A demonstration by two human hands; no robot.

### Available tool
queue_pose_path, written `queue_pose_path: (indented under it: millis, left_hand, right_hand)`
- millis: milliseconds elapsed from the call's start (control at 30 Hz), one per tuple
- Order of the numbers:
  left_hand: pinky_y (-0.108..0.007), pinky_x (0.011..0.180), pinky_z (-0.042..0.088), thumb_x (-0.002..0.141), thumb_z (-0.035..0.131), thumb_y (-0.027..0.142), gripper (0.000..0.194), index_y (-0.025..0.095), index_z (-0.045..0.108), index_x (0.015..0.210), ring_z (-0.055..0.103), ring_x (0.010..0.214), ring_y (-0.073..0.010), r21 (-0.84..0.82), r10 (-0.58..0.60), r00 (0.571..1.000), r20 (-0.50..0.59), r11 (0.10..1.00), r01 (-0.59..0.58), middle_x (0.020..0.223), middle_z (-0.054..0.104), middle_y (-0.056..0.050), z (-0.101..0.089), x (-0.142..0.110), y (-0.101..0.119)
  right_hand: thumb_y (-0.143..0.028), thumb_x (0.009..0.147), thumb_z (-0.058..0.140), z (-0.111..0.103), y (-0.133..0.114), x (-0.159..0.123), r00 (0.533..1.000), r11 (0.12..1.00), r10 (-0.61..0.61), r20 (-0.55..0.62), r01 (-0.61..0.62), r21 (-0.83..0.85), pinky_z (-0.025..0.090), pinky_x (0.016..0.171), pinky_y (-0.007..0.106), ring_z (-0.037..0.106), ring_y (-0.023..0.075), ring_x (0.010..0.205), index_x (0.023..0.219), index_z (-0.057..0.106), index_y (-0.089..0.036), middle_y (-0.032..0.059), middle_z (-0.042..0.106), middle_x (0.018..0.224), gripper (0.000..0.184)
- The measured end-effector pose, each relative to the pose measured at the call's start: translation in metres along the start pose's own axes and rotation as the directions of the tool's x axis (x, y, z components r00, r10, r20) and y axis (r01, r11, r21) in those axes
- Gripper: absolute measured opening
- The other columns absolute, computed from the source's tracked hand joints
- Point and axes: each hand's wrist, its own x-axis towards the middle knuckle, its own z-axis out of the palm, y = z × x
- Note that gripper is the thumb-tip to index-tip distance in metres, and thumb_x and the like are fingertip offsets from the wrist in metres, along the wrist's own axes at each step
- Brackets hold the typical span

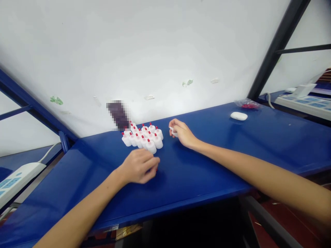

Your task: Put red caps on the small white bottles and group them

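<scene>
Several small white squeeze bottles (150, 146) with red caps stand upright in a tight cluster on the blue table. Just in front of them is my left hand (141, 166), its fingers pinched together. A speck of red, apparently a small red cap (156, 169), shows at those fingertips; most of it is hidden. To the right of the cluster, my right hand (182, 132) is closed around a white squeeze bottle (175, 133). That bottle is tilted, its bare white nozzle points left, and the fingers cover part of it.
The blue table (207, 172) backs onto a white wall. A dark pixelated object (119, 115) leans behind the bottles. Towards the right lie a white earbud case (239, 116) and a clear bag of red pieces (248, 104). A power strip (20, 179) sits at far left.
</scene>
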Motion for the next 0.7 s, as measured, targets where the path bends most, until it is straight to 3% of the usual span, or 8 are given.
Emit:
queue_pose_path:
  millis: [100, 267, 367, 500, 600, 700]
  left_hand:
    - [-0.028, 0.056, 0.037, 0.085, 0.051, 0.018, 0.015, 0.017, 0.062, 0.095, 0.047, 0.055, -0.0127, -0.116, -0.088, 0.979, 0.182, 0.987, 0.111, 0.063, 0.056, 0.001, -0.003, -0.005, 0.012]
    - [-0.027, 0.061, 0.039, 0.078, 0.062, 0.030, 0.018, 0.020, 0.063, 0.093, 0.052, 0.061, -0.0119, -0.202, -0.247, 0.845, 0.474, 0.904, 0.377, 0.070, 0.058, 0.002, -0.016, 0.003, 0.011]
    - [-0.025, 0.061, 0.039, 0.075, 0.068, 0.034, 0.022, 0.021, 0.064, 0.092, 0.051, 0.062, -0.0110, -0.238, -0.285, 0.780, 0.558, 0.845, 0.479, 0.073, 0.058, 0.002, -0.021, 0.004, 0.007]
    - [-0.023, 0.062, 0.042, 0.076, 0.070, 0.034, 0.026, 0.020, 0.067, 0.097, 0.054, 0.066, -0.0110, -0.340, -0.306, 0.741, 0.597, 0.741, 0.579, 0.076, 0.060, 0.001, -0.020, -0.001, 0.001]
    - [-0.022, 0.063, 0.044, 0.079, 0.070, 0.036, 0.026, 0.020, 0.070, 0.099, 0.055, 0.068, -0.0110, -0.394, -0.298, 0.731, 0.613, 0.687, 0.610, 0.078, 0.062, 0.000, -0.018, -0.004, -0.003]
    - [-0.022, 0.064, 0.043, 0.083, 0.068, 0.037, 0.022, 0.021, 0.073, 0.097, 0.054, 0.068, -0.0104, -0.422, -0.286, 0.742, 0.606, 0.676, 0.605, 0.078, 0.063, -0.001, -0.016, -0.004, -0.004]
  right_hand:
    - [-0.020, 0.067, 0.040, -0.002, -0.002, 0.000, 0.995, 0.997, 0.024, 0.097, -0.032, 0.076, 0.041, 0.052, 0.026, 0.050, 0.0140, 0.052, 0.064, 0.049, -0.020, -0.0004, 0.054, 0.056, 0.009]
    - [-0.022, 0.069, 0.041, -0.002, -0.006, -0.005, 0.991, 0.999, -0.010, 0.131, 0.004, 0.042, 0.038, 0.047, 0.024, 0.049, 0.0129, 0.047, 0.064, 0.052, -0.019, -0.0008, 0.054, 0.052, 0.013]
    - [-0.022, 0.070, 0.041, -0.001, -0.008, -0.008, 0.990, 0.998, -0.053, 0.134, 0.048, 0.038, 0.038, 0.048, 0.024, 0.050, 0.0130, 0.048, 0.069, 0.054, -0.018, -0.0009, 0.055, 0.054, 0.014]
    - [-0.021, 0.073, 0.040, -0.001, -0.012, -0.012, 0.978, 0.983, -0.157, 0.140, 0.168, -0.068, 0.039, 0.055, 0.025, 0.051, 0.0136, 0.055, 0.071, 0.058, -0.016, 0.0008, 0.055, 0.061, 0.019]
    - [-0.020, 0.075, 0.040, -0.004, -0.017, -0.016, 0.914, 0.890, -0.331, 0.234, 0.385, -0.243, 0.037, 0.061, 0.027, 0.049, 0.0140, 0.060, 0.066, 0.056, -0.016, 0.0022, 0.055, 0.066, 0.019]
    - [-0.017, 0.075, 0.040, -0.005, -0.023, -0.021, 0.770, 0.753, -0.430, 0.471, 0.594, -0.283, 0.036, 0.063, 0.028, 0.046, 0.0139, 0.061, 0.065, 0.052, -0.017, 0.0024, 0.054, 0.067, 0.016]
